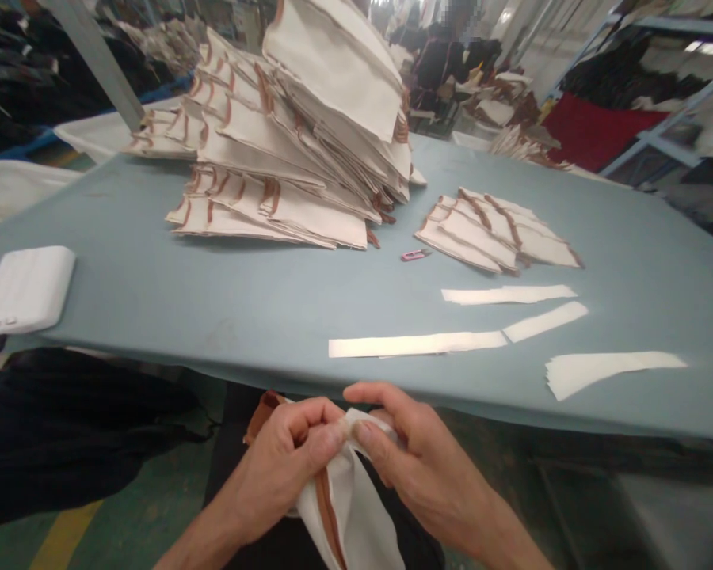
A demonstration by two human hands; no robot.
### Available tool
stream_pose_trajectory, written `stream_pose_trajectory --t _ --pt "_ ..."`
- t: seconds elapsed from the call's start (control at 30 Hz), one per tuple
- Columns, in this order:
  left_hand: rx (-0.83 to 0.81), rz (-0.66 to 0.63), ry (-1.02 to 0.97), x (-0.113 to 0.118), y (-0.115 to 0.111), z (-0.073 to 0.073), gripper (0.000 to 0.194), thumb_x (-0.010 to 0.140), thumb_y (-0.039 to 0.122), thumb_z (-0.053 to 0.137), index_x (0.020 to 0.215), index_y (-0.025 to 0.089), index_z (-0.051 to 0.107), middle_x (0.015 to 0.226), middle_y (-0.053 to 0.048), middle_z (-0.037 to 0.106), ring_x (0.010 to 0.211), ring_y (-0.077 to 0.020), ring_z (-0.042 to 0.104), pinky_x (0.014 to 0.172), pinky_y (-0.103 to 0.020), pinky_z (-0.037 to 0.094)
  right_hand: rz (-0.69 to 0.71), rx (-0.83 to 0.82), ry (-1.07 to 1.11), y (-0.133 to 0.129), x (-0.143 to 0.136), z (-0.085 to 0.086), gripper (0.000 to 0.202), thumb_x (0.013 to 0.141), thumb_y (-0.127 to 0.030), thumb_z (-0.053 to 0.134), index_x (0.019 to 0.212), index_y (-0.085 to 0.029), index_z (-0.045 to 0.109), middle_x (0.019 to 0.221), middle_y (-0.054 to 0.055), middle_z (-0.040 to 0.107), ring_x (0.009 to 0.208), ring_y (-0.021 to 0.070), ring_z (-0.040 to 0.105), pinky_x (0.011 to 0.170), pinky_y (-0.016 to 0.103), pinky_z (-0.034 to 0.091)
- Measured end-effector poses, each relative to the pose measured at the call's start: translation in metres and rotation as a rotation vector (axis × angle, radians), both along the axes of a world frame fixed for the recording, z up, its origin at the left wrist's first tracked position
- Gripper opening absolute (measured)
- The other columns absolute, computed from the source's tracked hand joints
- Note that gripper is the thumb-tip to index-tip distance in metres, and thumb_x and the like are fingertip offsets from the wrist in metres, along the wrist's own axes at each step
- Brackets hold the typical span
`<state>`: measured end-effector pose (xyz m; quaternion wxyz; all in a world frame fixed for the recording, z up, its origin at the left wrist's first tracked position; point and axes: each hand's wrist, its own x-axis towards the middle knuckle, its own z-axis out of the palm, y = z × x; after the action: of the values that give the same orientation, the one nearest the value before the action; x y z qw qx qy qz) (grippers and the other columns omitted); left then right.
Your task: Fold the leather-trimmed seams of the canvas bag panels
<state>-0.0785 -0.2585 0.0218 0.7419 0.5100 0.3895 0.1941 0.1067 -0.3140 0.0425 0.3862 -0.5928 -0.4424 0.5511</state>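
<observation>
A cream fabric piece with brown trim (pixel 362 507) hangs over my lap, below the table's front edge. My left hand (pixel 297 443) pinches its upper edge between thumb and fingers. Close beside it, my right hand (pixel 407 443) grips the same edge with the thumb pressed down, its index finger stretched forward. The thumbs almost meet at a small fold; what lies under the fingertips is hidden. A brown part of the fabric (pixel 264 415) shows behind my left hand.
On the blue-green table (pixel 154 293) rest a tall stack of cream fabric pieces (pixel 309 142), a smaller pile (pixel 499 229), pink thread snips (pixel 414 255), pale strips (pixel 416 344), fanned strips (pixel 600 370) and a white box (pixel 27 289). Dark cloth (pixel 65 427) hangs left.
</observation>
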Motion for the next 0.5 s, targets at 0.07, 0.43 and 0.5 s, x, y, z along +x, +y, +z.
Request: stream_pose_trajectory --t 0.07,0.43,0.5 --pt "-0.045 -0.026 -0.027 0.002 -0.001 0.002 0.057 0.083 0.073 0.066 0.078 0.016 0.058 0.063 0.005 0.046 0.055 -0.0089 0.035 0.051 -0.018 0.028 0.022 0.003 0.032 -0.002 0.004 0.002 0.032 0.095 -0.038 0.069 0.125 -0.027 0.073 0.065 -0.004 0.056 0.054 0.0129 0.044 0.047 0.022 0.033" --pt "0.211 0.048 0.144 0.002 -0.005 0.001 0.045 0.091 0.054 0.060 0.072 0.014 0.067 0.060 0.004 0.045 0.057 -0.0117 0.038 0.054 -0.022 0.031 0.199 -0.007 -0.240 0.015 0.010 0.008 0.028 0.098 -0.039 0.062 0.079 -0.018 0.060 0.065 -0.006 0.050 0.061 0.0096 0.041 0.055 0.023 0.032" --pt "0.242 0.067 0.170 0.000 -0.005 -0.002 0.044 0.092 0.052 0.059 0.071 0.014 0.069 0.060 0.002 0.050 0.057 -0.0127 0.042 0.055 -0.023 0.033 0.189 -0.014 -0.252 0.015 0.009 0.007 0.030 0.097 -0.040 0.062 0.077 -0.018 0.058 0.065 -0.007 0.048 0.061 0.0095 0.039 0.055 0.023 0.031"
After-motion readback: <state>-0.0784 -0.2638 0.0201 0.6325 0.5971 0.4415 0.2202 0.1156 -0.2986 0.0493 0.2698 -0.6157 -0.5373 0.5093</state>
